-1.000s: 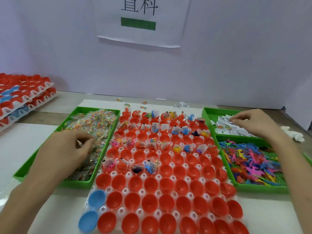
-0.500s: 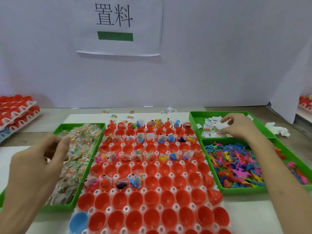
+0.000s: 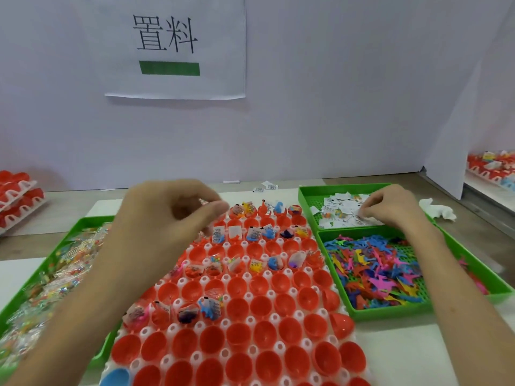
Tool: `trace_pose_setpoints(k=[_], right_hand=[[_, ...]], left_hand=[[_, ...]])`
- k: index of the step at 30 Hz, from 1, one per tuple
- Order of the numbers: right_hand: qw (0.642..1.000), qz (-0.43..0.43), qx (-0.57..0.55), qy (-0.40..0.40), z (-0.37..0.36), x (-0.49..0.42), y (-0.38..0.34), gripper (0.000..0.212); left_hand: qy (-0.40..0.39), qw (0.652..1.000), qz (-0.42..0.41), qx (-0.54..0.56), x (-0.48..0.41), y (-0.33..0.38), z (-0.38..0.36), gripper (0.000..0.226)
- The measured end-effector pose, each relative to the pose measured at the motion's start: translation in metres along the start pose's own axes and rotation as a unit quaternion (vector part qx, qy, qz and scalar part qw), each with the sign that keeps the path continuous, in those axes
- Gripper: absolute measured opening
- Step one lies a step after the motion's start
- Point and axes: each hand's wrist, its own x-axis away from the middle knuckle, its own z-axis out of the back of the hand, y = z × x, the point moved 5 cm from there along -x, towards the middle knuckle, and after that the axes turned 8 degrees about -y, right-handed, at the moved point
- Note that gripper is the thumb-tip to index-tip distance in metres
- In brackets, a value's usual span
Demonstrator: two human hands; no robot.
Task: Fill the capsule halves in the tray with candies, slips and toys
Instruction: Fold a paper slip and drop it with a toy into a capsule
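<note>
Left hand [image 3: 167, 218] curls over the far-left rows of the white plastic tray of red capsule halves [image 3: 250, 320]; it is too blurred to tell whether it holds anything. Right hand [image 3: 390, 210] pinches white paper slips [image 3: 338, 208] in the far green plastic bin [image 3: 306, 196]; best to separate just one.

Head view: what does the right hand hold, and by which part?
The right hand pinches a paper slip by its edge, inside the slip bin.
</note>
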Motion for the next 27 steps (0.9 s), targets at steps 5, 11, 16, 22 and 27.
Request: trace_pose_setpoints(k=[5, 11, 16, 22, 27], right_hand=[[0.989, 0.091, -0.102, 0.051, 0.025, 0.014, -0.025, 0.011], [0.917, 0.3, -0.259, -0.03, 0.038, 0.063, -0.099, 0.013], [0.885, 0.38, -0.252, -0.097, 0.032, 0.097, -0.135, 0.008], [0.971, 0.189, -0.113, 0.096, 0.029, 0.051, -0.084, 0.013], [0.971, 0.05, -0.213, 0.092, 0.023, 0.023, -0.022, 0.015]], left_hand=[[-0.074, 0.995, -0.002, 0.07, -0.027, 0.013, -0.019, 0.007], [-0.146, 0.972, 0.044, 0.179, -0.02, 0.007, -0.029, 0.016], [-0.162, 0.964, 0.058, 0.205, -0.01, 0.005, -0.034, 0.023], [-0.151, 0.965, 0.054, 0.207, -0.009, 0.004, -0.031, 0.021], [-0.141, 0.967, 0.044, 0.206, -0.011, 0.002, -0.028, 0.022]])
